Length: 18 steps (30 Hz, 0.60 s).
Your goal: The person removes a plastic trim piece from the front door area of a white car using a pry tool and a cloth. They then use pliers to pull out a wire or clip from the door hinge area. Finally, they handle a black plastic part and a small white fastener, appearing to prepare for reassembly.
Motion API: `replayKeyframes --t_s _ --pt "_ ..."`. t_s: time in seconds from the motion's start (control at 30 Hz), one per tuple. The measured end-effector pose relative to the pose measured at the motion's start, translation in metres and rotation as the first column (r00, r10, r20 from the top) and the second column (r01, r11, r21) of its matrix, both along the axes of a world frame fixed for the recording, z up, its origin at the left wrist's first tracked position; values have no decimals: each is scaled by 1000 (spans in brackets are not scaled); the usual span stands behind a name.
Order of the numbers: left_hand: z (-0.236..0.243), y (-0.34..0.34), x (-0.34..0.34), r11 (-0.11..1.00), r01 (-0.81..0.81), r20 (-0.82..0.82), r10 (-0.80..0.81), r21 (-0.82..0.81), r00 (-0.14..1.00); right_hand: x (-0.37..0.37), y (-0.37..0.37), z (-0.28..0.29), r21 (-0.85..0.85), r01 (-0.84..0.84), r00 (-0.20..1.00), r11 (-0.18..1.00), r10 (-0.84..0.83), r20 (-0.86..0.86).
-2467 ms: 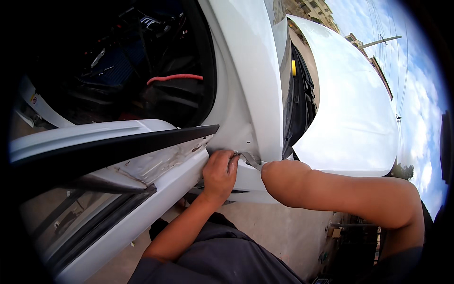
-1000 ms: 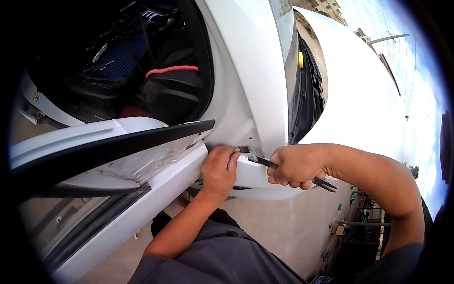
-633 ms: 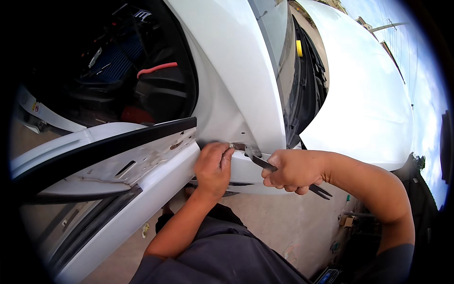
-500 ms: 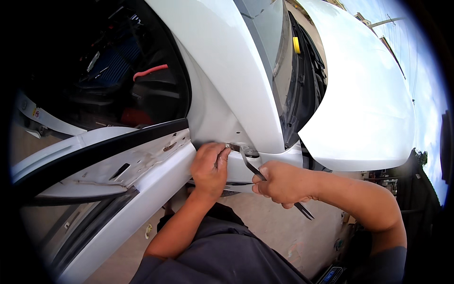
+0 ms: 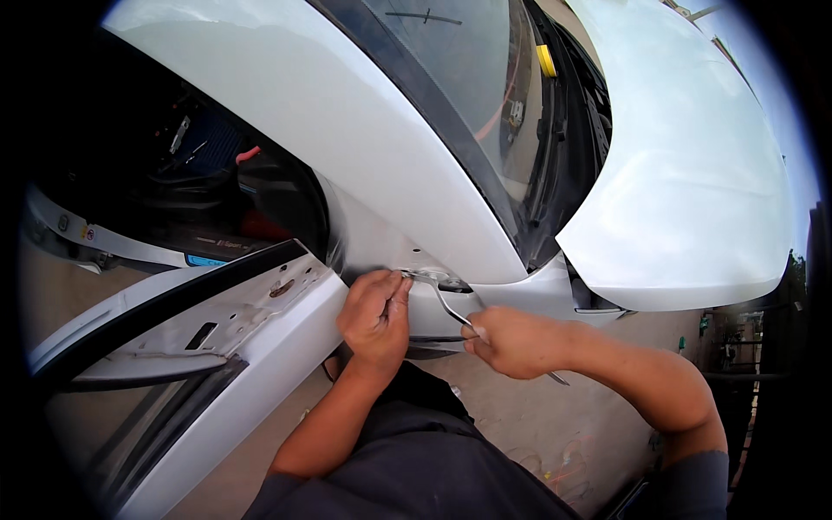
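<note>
A dark, bent pry bar [image 5: 451, 310] slants across the gap by the white car's front fender [image 5: 520, 297]. My right hand [image 5: 517, 343] is closed around its shaft, and the lower end pokes out below the fist. The bar's upper end lies at the seam beside the door opening, close to the fingertips of my left hand [image 5: 373, 317]. Those fingers are pinched together there, but what they hold is hidden. Left of them stands the open car door [image 5: 276, 355], its inner edge showing holes and slots.
At the right the white hood [image 5: 693, 173] is raised. The windshield [image 5: 468, 78] and a yellow object [image 5: 545, 61] lie beyond the white pillar. The dark cabin [image 5: 208, 173] opens at the left. Below is a pale floor [image 5: 537, 433] with thin coloured lines.
The view has turned, showing more windshield and door sill. My right hand still grips the bar, with less of its lower end showing. My left hand stays pinched by the seam.
</note>
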State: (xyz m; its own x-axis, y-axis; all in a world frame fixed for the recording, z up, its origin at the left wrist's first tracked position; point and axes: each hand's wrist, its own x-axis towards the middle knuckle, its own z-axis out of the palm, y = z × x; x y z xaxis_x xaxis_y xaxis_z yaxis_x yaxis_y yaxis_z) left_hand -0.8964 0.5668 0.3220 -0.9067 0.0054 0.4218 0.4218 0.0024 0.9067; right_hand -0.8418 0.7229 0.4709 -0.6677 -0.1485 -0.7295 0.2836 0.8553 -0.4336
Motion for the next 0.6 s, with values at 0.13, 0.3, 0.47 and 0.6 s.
replayKeyframes --t_s 0.13,0.3,0.47,0.6 --pt "-1 0 1 999 -25 -16 24 -24 1000 -2 7 -2 -43 -41 999 998 42 1" --pt "1 -2 0 998 -9 -13 8 -65 1000 3 -5 1 47 51 999 998 -51 -1" --pt "3 1 1 999 4 32 -2 -51 999 -1 -23 14 33 205 975 978 -207 79" --pt "-7 -2 2 999 -28 53 30 -45 998 -42 -39 46 130 73 953 989 -108 283"
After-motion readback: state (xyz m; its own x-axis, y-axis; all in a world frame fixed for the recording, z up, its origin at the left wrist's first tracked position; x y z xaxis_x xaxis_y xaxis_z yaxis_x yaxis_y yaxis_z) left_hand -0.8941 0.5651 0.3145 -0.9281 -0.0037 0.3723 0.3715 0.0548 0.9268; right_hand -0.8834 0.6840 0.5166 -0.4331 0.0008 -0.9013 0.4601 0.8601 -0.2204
